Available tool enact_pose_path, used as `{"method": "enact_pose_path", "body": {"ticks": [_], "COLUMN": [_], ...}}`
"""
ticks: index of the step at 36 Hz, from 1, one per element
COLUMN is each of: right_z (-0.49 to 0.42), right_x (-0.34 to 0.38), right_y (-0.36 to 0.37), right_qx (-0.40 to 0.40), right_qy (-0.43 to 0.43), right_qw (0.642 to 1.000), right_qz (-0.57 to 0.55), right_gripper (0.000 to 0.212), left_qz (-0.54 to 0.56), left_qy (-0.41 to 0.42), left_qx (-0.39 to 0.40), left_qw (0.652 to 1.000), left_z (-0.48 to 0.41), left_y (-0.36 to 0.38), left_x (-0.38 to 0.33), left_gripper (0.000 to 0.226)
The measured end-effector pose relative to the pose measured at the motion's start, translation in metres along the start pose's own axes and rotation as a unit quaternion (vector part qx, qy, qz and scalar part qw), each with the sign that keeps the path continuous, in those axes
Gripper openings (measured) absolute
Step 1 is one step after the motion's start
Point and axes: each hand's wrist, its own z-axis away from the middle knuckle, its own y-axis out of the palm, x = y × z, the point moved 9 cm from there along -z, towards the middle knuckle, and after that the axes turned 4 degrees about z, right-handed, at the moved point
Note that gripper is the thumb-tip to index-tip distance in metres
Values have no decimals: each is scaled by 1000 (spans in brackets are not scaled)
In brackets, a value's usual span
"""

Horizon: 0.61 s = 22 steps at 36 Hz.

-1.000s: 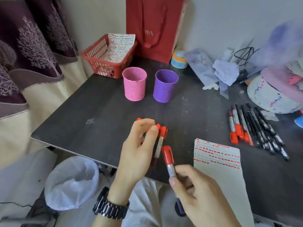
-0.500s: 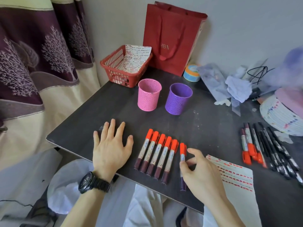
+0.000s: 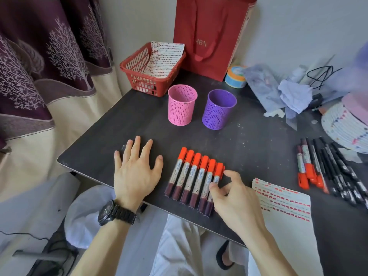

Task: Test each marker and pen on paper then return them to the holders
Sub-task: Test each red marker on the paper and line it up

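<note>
My left hand [image 3: 135, 174] lies flat, released, on the surface [image 3: 249, 148]. My right hand [image 3: 233, 193] pinches the sixth marker [image 3: 214, 186]; I'd nudge it flush against the row.

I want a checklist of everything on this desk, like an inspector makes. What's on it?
Surface: dark table, speckled with pale bits.
Job's things: six orange-capped markers in a row; pink holder and purple holder look empty; marked paper; more pens far right.
Clutter: red basket, red bag, tape roll, crumpled wraps.
Grippers: left hand flat on table; right hand touching the last marker in the row.
Cables: black cord at back.
Surroundings: curtain, wall.
</note>
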Motion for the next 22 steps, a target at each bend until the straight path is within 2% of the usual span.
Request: {"method": "enact_pose_path", "body": {"ticks": [9,12,16,19,22], "right_z": [10,16,23,27,28], "right_x": [-9,-23,-53,-84,-120], "right_y": [-9,-26,-67,-100,-123], "right_qx": [14,4,-67,-143,-201], "right_qy": [4,7,-2,-16,-3], "right_qw": [1000,999,994,986,979], "right_qz": [-27,-52,-92,-82,-24], "right_gripper": [50,42,23,27,29], "left_qz": [-1,-5,-9,-12,-13], "left_qy": [-2,-2,-3,-5,-7], "left_qx": [9,16,21,25,24], "left_qw": [1000,1000,1000,1000,1000], "left_z": [0,0,0,0,0], "left_y": [0,1,1,1,1], "left_x": [0,-1,0,1,0], "left_gripper": [62,63,65,65,63]}}
